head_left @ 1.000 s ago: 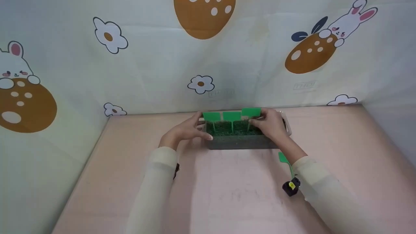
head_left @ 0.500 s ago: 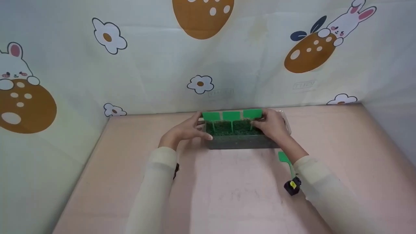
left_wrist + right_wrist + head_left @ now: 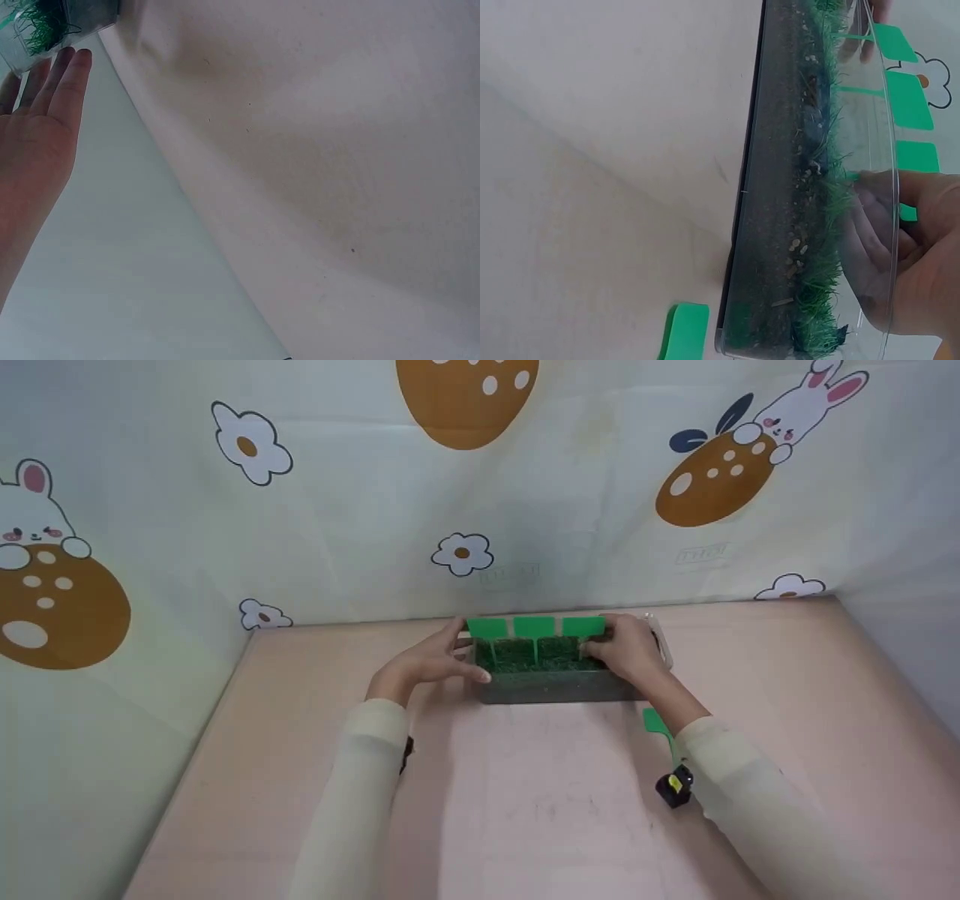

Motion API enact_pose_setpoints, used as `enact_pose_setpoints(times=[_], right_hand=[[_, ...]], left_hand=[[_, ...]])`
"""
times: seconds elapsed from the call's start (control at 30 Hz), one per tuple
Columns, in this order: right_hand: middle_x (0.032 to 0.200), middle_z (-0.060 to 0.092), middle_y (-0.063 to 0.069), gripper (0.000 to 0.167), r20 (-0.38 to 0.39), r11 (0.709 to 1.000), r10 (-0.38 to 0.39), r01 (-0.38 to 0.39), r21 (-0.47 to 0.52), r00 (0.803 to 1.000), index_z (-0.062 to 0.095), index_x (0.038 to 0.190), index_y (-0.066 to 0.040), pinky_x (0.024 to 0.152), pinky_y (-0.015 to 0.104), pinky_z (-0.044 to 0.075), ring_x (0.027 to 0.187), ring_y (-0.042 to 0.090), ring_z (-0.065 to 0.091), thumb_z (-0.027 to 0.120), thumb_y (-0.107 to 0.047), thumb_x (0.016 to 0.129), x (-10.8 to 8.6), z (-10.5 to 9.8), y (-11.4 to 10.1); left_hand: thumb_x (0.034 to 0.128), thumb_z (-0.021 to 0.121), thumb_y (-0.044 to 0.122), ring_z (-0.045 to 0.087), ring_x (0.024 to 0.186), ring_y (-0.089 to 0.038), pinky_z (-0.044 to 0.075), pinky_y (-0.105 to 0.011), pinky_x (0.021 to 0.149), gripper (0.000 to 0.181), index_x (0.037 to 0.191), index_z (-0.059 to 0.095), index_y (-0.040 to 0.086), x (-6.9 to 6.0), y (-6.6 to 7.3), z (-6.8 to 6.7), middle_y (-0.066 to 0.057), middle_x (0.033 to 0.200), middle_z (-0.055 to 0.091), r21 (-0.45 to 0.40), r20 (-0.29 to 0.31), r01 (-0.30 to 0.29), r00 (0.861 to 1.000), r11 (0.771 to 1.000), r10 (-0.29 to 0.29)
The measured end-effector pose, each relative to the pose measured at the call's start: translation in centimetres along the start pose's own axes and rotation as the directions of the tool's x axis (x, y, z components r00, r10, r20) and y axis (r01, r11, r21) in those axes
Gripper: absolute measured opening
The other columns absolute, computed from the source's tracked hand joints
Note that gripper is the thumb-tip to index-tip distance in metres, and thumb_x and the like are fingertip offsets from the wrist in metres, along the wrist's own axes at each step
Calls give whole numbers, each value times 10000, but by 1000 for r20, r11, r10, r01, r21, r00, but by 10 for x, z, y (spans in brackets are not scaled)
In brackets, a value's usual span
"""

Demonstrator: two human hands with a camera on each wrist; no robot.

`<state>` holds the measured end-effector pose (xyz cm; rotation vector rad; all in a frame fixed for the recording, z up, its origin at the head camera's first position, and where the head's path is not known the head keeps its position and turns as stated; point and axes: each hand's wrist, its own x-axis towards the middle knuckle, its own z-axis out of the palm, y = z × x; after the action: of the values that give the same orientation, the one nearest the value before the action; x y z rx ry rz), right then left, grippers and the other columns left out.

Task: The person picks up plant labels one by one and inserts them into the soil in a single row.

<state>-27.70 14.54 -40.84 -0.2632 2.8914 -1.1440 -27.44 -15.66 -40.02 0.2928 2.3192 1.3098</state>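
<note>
A clear planter box (image 3: pixel 555 690) of dark soil and green grass stands by the back wall. My left hand (image 3: pixel 431 660) holds its left end, thumb at the front wall and fingers at the far side; the left wrist view shows those fingers (image 3: pixel 71 90) fairly straight. Two green plant labels (image 3: pixel 534 627) stand upright in the grass. To their right, my right hand (image 3: pixel 630 649) pinches the stem of a third plant label (image 3: pixel 583 626). The right wrist view shows this hand (image 3: pixel 922 262) reaching inside the clear wall; the stem's lower end is hidden.
Another green plant label (image 3: pixel 655 721) lies on the pink tabletop (image 3: pixel 540 802), partly under the right wrist and its black camera (image 3: pixel 674 786). A pale-edged piece (image 3: pixel 660 641) stands at the box's right end. The patterned wall cloth (image 3: pixel 360 532) rises directly behind.
The third label has gone down and slightly right, its top now level with the other two. The right hand has gone down slightly with it; the left hand has stayed put.
</note>
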Motion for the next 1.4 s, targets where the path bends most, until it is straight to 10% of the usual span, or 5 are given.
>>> enact_pose_setpoints(times=[0.23, 1.07, 1.4], right_hand=[[979, 742, 153, 169, -13, 999, 12, -12, -41, 1000, 721, 1040, -49, 681, 296, 511, 808, 226, 654, 709, -165, 918, 2, -1, -2], [1139, 702, 208, 253, -35, 992, 20, -16, 125, 999, 652, 1135, 0, 912, 454, 572, 1076, 333, 682, 684, -153, 937, -7, -20, 1], [1100, 711, 165, 281, -89, 994, 61, -52, 95, 994, 683, 1137, -22, 829, 295, 553, 1020, 273, 683, 671, -233, 952, -23, -48, 9]], left_hand=[[777, 847, 160, 261, 1533, -288, 238, -486, 1261, 1105, 1590, 115, 316, 2, 1, -2, 14, 1673, 172, -13, -1, -34, 999, 999, 34], [782, 846, 200, 248, 1538, -285, 217, -510, 1262, 1156, 1608, 42, 286, 2, -1, -1, 3, 1690, 114, 25, 2, -12, 1000, 1000, 12], [769, 859, 207, 256, 1535, -287, 224, -506, 1261, 1184, 1610, 30, 291, 4, -1, 0, 11, 1690, 114, 20, 0, -14, 1000, 1000, 14]])
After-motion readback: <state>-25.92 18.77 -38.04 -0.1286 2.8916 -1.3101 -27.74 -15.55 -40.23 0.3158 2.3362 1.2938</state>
